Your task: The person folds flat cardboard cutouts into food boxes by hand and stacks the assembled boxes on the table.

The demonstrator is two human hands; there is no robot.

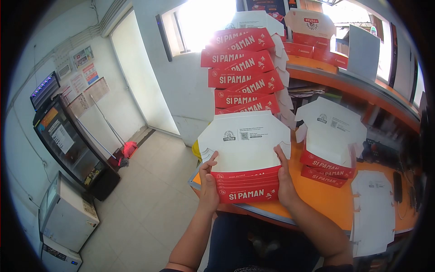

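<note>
Between my two hands is a stack of nested red and white food boxes (247,195), lids raised, at the orange table's front edge. My left hand (209,188) is pressed along the stack's left side, fingers up by the side flap. My right hand (285,181) grips the opposite side the same way. Behind them rises a tall pile of folded boxes (244,81) printed "SI PAMAN". To the right stands a smaller stack of open boxes (328,167). Flat white box blanks (374,208) lie farther right.
The orange table (290,204) has a metal edge. An orange shelf (312,68) at the back carries more boxes (310,34). A black device with cables (383,152) sits at the right. On the left are a display fridge (74,145), a white freezer (68,213) and a red dustpan (130,148).
</note>
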